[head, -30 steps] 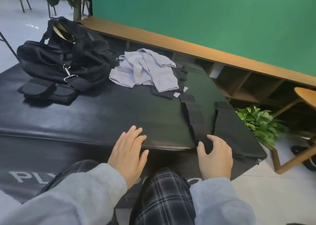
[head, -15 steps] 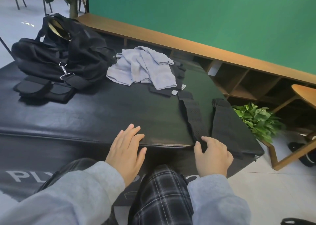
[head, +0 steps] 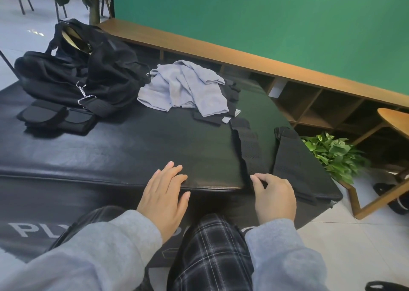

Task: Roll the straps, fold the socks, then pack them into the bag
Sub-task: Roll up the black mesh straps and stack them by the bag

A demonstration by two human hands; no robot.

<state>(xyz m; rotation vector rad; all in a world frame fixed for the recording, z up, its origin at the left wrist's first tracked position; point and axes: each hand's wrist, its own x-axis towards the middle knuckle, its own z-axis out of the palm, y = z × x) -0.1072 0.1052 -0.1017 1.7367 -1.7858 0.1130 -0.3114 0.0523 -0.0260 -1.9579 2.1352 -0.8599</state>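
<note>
bag [head: 73,78] open on mat [head: 132,149], contents unclear

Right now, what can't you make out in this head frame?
- Bag: inside is dark, so its contents are unreadable.
- Socks: crumpled in a heap, count unclear; black items beneath are partly covered.
- Strap: its near end is hidden under the right hand, so the grip is unclear.
- Mat lettering: cut off by the left sleeve.

Black padded mat [head: 132,149], bag [head: 73,76], grey socks [head: 183,89], black straps [head: 252,149] lying on it
</note>
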